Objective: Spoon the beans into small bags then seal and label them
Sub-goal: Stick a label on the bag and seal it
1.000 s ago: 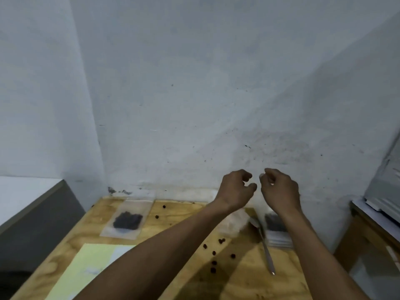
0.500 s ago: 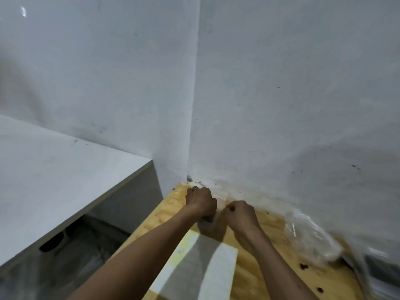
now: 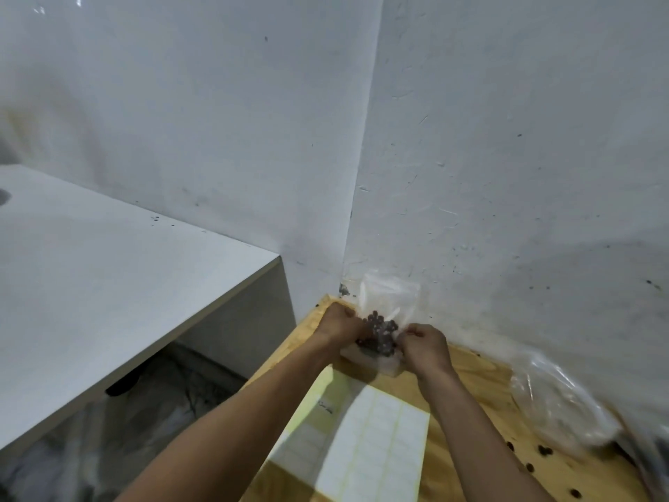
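Both hands, left point(image 3: 338, 326) and right point(image 3: 423, 347), pinch one bag point(image 3: 387, 302) of beans point(image 3: 380, 335) over the counter point(image 3: 470, 378); one label sheet point(image 3: 376, 447) lies below, five loose beans point(image 3: 543, 450) right.

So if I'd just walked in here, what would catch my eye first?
Most likely the small clear bag of dark beans, held up in the far corner of the wooden table where the two white walls meet. The left hand and right hand pinch it from either side. Just in front of them lies a sheet of blank white labels, and loose beans dot the table to the right.
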The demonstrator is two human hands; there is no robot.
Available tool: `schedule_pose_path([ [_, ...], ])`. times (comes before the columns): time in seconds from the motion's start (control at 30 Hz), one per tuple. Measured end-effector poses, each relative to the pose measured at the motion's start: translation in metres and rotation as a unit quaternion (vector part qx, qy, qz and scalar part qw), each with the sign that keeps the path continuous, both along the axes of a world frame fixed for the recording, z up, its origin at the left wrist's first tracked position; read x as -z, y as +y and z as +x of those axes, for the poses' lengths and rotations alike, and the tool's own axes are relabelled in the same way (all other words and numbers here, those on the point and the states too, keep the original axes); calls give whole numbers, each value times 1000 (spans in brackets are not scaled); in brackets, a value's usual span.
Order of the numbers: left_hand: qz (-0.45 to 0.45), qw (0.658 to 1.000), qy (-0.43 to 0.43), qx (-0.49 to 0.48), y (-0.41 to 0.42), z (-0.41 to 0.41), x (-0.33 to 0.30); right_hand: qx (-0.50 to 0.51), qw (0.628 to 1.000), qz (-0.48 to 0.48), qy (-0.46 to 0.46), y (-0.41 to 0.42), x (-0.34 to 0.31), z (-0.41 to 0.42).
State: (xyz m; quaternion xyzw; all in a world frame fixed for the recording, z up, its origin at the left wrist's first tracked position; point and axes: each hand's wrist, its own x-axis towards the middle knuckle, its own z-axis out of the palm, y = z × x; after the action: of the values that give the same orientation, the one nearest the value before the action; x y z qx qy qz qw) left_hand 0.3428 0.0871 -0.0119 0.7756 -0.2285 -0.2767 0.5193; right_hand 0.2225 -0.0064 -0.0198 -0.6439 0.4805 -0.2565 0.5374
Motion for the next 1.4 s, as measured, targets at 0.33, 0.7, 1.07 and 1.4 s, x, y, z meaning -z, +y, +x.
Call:
schedule_pose_path([
  [0.33,-235,963,64,-114,44,21,-28,-136,982,-129,25,36,-30,-18],
  [0.7,-248,956,43,-153,76,23,-20,-312,874,-188,323,89,-19,-6],
  [1.07,-259,953,57,-147,88,23,-18,-297,886,-181,308,104,-13,-6],
  [1.4,-255,954,66,-141,91,21,-18,-288,913,-118,263,98,-12,-12],
])
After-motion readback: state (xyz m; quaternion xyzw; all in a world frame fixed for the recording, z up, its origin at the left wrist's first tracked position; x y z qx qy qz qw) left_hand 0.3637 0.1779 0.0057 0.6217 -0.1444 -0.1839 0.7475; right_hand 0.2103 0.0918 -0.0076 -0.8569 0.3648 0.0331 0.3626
